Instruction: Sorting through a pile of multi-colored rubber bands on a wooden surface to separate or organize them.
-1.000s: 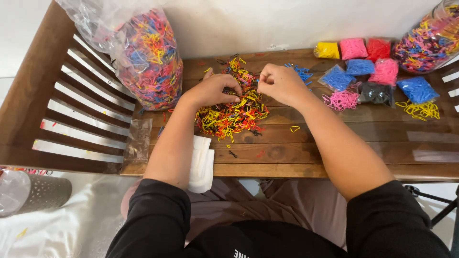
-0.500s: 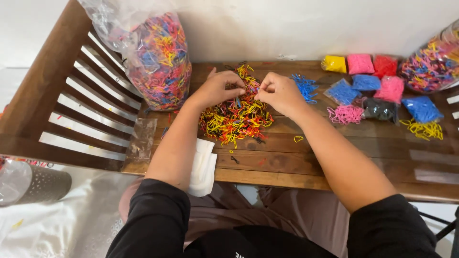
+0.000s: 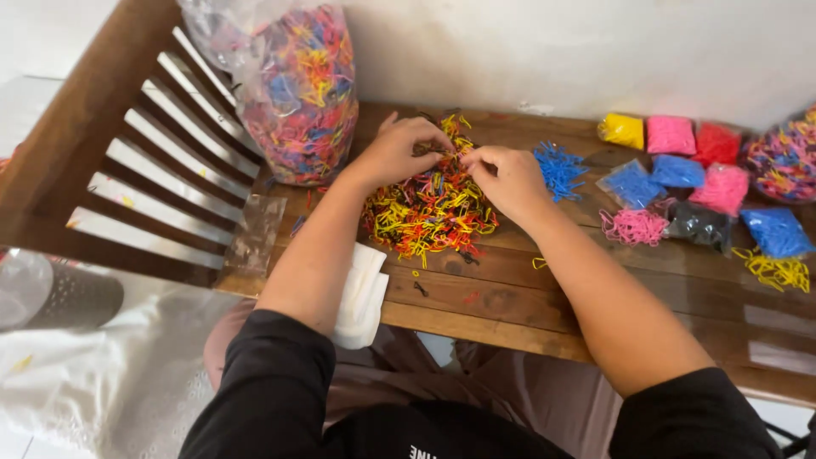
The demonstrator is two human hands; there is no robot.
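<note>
It looked like a home used for small piecework: a slatted wooden bench (image 3: 527, 297) stood against a plain white wall (image 3: 552, 51), with bulk bags of coloured rubber bands (image 3: 297, 93) and sorted small packets (image 3: 671, 136) laid out on it.

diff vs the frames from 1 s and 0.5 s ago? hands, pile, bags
Both hands closed in over the far edge of the mixed rubber band pile: the left hand and right hand were a little apart, and now their fingertips meet, pinching bands between them. The pile, the big bag of bands, the small sorted bags and the loose blue bands lie as before.
</note>
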